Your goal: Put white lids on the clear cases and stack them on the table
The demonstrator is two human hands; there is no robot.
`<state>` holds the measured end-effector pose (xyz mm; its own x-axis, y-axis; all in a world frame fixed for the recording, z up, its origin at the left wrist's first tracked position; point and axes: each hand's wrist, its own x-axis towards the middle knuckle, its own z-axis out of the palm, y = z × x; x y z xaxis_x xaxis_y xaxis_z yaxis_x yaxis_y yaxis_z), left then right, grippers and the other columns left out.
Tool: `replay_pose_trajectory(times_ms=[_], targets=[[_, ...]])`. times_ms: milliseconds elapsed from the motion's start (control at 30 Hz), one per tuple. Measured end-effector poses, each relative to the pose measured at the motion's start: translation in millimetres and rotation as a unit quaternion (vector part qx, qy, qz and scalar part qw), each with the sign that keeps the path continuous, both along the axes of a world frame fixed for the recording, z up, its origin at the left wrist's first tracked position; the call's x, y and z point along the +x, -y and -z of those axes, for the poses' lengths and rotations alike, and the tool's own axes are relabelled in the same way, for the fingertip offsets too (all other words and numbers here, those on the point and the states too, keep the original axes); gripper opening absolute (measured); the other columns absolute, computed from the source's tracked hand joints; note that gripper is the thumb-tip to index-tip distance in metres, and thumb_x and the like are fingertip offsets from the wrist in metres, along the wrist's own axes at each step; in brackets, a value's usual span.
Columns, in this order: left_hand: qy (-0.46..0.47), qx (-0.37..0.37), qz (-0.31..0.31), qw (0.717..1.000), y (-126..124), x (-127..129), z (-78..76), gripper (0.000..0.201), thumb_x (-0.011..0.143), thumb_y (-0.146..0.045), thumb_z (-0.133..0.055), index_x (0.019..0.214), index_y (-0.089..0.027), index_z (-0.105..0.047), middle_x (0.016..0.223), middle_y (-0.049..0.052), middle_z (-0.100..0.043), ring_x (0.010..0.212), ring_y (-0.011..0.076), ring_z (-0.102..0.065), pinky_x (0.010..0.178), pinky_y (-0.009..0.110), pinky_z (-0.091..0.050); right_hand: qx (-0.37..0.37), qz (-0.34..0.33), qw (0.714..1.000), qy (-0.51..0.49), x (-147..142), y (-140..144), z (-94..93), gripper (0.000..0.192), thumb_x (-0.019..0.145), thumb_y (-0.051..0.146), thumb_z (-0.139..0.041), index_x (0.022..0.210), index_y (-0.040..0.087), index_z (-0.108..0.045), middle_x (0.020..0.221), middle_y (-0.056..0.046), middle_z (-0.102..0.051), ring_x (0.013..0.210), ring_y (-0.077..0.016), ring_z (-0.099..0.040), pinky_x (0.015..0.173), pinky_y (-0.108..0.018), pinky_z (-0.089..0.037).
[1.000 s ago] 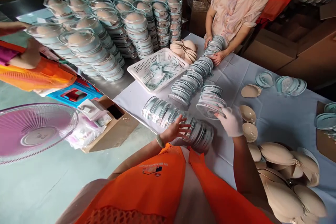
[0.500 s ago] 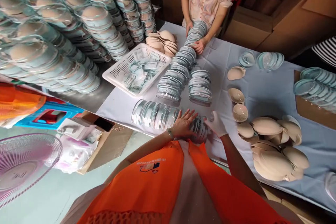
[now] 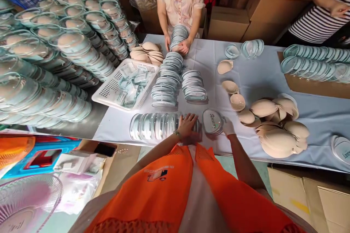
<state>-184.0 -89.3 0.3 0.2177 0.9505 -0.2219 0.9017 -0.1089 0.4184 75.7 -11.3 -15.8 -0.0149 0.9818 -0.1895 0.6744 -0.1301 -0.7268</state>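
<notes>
My left hand [image 3: 187, 126] lies with fingers stretched over the right end of a row of clear plastic cases [image 3: 153, 126], which stand on edge along the table's near side. Just right of that row, an oval clear case [image 3: 212, 120] with dark lettering lies face up, with at least one more beneath it. My right hand [image 3: 228, 126], in a pale glove, grips its right edge; the fingertips are partly hidden. Beyond my hands stand a short row of cases [image 3: 193, 84] and a longer row [image 3: 165, 83].
A white basket [image 3: 102, 96] holds small packets. Beige bra cups [image 3: 276, 140] lie in a heap at right. Tall stacks of filled cases [image 3: 73, 47] stand at left. Across the table, a person's hands [image 3: 183, 46] hold more cases. A cardboard box [image 3: 314, 86] carries cases at right.
The view has swung to the right. My right hand has moved from beside the row's end to the lettered case, which now lies flat apart from the row. My left hand stays on the row.
</notes>
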Motion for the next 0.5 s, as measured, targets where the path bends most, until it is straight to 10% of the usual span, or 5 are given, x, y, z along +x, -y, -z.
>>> replay_pose_trajectory(times_ms=[133, 267, 500], targets=[[0.26, 0.007, -0.123, 0.958, 2.5, 7.8, -17.3, 0.111, 0.079, -0.059, -0.085, 0.17, -0.023, -0.033, 0.173, 0.019, -0.038, 0.165, 0.0423, -0.024, 0.131, 0.071, -0.006, 0.055, 0.019, 0.988, -0.14, 24.6, 3.0, -34.0, 0.049, 0.09, 0.051, -0.057, 0.121, 0.016, -0.07, 0.101, -0.011, -0.077, 0.085, -0.0239, -0.068, 0.076, -0.037, -0.057], [0.59, 0.039, -0.225, 0.774, -0.3, 39.7, -55.6, 0.073, 0.102, -0.065, -0.051, 0.164, -0.026, -0.044, 0.168, 0.01, -0.049, 0.16, 0.0288, -0.039, 0.133, 0.047, -0.031, 0.15, 0.027, 0.966, -0.209, 11.3, 24.1, -57.8, 0.049, 0.084, 0.057, -0.069, 0.116, 0.021, -0.069, 0.099, -0.008, -0.073, 0.088, -0.0238, -0.067, 0.08, -0.038, -0.058], [0.663, 0.074, -0.344, 0.661, 2.7, 81.0, -96.9, 0.062, 0.104, -0.06, -0.053, 0.148, -0.016, -0.058, 0.153, 0.016, -0.063, 0.143, 0.0306, -0.059, 0.12, 0.043, -0.05, 0.25, -0.091, 0.963, 0.05, 13.8, 44.7, -96.5, 0.028, 0.092, 0.048, -0.066, 0.093, 0.022, -0.076, 0.097, -0.011, -0.075, 0.096, -0.0283, -0.068, 0.084, -0.037, -0.052]])
